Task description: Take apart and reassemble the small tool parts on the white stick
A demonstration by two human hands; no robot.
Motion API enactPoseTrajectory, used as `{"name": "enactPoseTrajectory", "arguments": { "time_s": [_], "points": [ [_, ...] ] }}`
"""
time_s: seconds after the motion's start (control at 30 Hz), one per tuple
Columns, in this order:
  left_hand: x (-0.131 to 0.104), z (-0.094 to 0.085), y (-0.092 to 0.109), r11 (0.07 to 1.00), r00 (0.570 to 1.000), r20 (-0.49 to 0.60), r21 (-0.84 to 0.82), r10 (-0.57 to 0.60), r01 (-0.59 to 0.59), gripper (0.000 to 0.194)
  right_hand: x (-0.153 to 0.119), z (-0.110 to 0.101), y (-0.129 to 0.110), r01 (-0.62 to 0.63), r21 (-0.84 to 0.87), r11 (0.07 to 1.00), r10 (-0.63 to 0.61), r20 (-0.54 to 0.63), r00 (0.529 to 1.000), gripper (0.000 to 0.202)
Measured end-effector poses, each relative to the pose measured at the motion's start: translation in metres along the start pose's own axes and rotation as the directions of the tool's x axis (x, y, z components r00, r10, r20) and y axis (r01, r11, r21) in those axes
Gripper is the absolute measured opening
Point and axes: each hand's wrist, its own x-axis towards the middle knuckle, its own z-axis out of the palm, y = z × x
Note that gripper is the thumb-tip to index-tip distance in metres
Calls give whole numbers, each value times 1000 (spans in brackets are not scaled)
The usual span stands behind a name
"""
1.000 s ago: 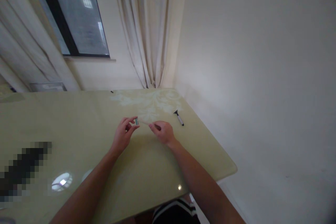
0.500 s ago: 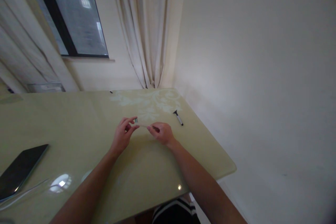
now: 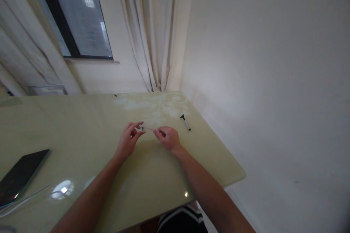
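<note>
A slim, pale toothbrush (image 3: 148, 128) is held level above the table between both hands. My right hand (image 3: 166, 137) is closed round its handle end. At the other end, the small head with white and green bristles sits between the thumb and a fingertip of my left hand (image 3: 131, 137), which are curved round it. The bristles point downward. A razor (image 3: 185, 122) with a black head and a grey handle lies on the table (image 3: 147, 185), to the right of my right hand.
A dark tablet or laptop (image 3: 22, 174) lies at the left, with a white cable (image 3: 24, 201) near it. A tiny black object (image 3: 115, 95) rests near the table's back edge. Curtains (image 3: 153, 32) and a window stand behind; a wall rises at the right.
The toothbrush has turned about its length: its bristles pointed upward before and now point downward. Both hands have stayed almost in place.
</note>
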Motion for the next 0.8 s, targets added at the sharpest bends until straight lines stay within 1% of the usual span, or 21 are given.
{"name": "enactPoseTrajectory", "arguments": {
  "time_s": [0.07, 0.17, 0.27, 0.3, 0.4, 0.5, 0.6, 0.7, 0.8],
  "points": [
    [0, 0, 0, 1000, 1000, -3, 7, 2, -2, 33, 0, 0, -1, -43, -22, 999, 42, -18, 999, 47],
    [0, -1, -1, 1000, 1000, -4, 12, -3, 3, 34, 0, -1, -2, -13, -13, 1000, 13, 17, 1000, 44],
    [1, -1, -2, 1000, 1000, 0, 18, -13, 13, 34, 0, -1, -3, -80, -55, 995, 81, 5, 997, 48],
    [0, -1, -3, 1000, 1000, 1, 17, -15, 15, 34, -1, -1, -4, -76, -55, 996, 76, 3, 997, 48],
    [0, 0, -3, 1000, 1000, 3, 7, -14, 14, 35, -1, -1, -5, -5, -16, 1000, 5, 30, 1000, 47],
    [0, 1, -4, 1000, 1000, 14, -9, -16, 16, 35, -2, 1, -6, -48, -33, 998, 49, 11, 999, 51],
    [1, 0, -4, 1000, 1000, 4, -7, -17, 17, 35, -2, 2, -6, -11, -18, 1000, 12, 25, 1000, 47],
    [1, 0, -3, 1000, 1000, -4, 6, -13, 13, 35, -2, 3, -7, -70, -40, 997, 70, -8, 998, 49],
    [0, 0, -3, 1000, 1000, 5, 7, -16, 16, 35, -2, 3, -7, -18, -17, 1000, 18, 14, 1000, 46]
  ]
}}
